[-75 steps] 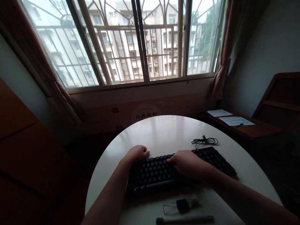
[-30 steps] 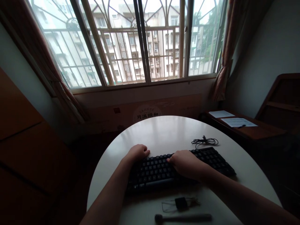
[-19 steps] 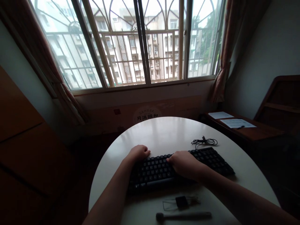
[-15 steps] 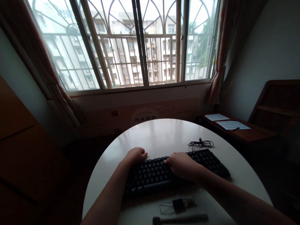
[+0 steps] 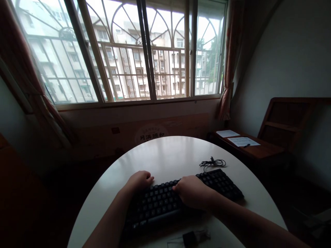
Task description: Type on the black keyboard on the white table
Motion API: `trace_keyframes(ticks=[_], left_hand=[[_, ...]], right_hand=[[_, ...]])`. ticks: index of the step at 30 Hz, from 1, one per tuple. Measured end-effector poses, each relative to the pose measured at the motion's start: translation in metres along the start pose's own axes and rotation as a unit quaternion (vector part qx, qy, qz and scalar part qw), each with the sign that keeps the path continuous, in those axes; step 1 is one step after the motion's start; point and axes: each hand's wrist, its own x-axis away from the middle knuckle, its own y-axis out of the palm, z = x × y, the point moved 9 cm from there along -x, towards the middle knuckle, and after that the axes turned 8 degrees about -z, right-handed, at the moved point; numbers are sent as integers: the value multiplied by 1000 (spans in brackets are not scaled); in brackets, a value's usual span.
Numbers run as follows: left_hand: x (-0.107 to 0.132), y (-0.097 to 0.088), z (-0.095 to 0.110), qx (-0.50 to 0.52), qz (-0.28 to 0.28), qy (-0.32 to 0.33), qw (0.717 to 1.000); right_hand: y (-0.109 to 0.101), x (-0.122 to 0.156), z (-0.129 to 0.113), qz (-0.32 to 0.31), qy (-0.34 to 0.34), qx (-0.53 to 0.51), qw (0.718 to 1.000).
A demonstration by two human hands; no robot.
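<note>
A black keyboard (image 5: 222, 183) lies slanted on the round white table (image 5: 170, 156). My left hand (image 5: 138, 181) is curled round the keyboard's far left corner, fingers bent together. My right hand (image 5: 191, 191) rests palm down over the middle keys, fingers bent with the tips at the top rows. Its cable (image 5: 212, 162) lies coiled just behind the keyboard's right end.
A small black wire tool (image 5: 190, 238) lies at the table's near edge. A low wooden side table (image 5: 261, 150) with papers (image 5: 243, 141) stands at the right. A barred window (image 5: 144, 55) and curtains fill the far wall, with a cardboard box (image 5: 151, 132) below the sill.
The view has tilted up and swung right, so hands and keyboard sit lower and further left. The brush at the near edge has dropped out of view. Both hands hold the same places.
</note>
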Motion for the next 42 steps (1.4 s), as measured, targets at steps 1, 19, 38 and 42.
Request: trace_keyframes(ticks=[1, 19, 38, 42], left_hand=[[1, 0, 0, 3, 1, -1, 1000], [9, -7, 4, 29, 7, 2, 1000], [6, -7, 3, 34, -1, -4, 999], [3, -4, 0, 39, -4, -1, 999]], right_hand=[[0, 0, 0, -1, 2, 0, 1000], [-2, 3, 4, -10, 3, -2, 1000], [-4, 0, 9, 3, -1, -12, 1000], [-2, 0, 8, -14, -4, 5, 1000]])
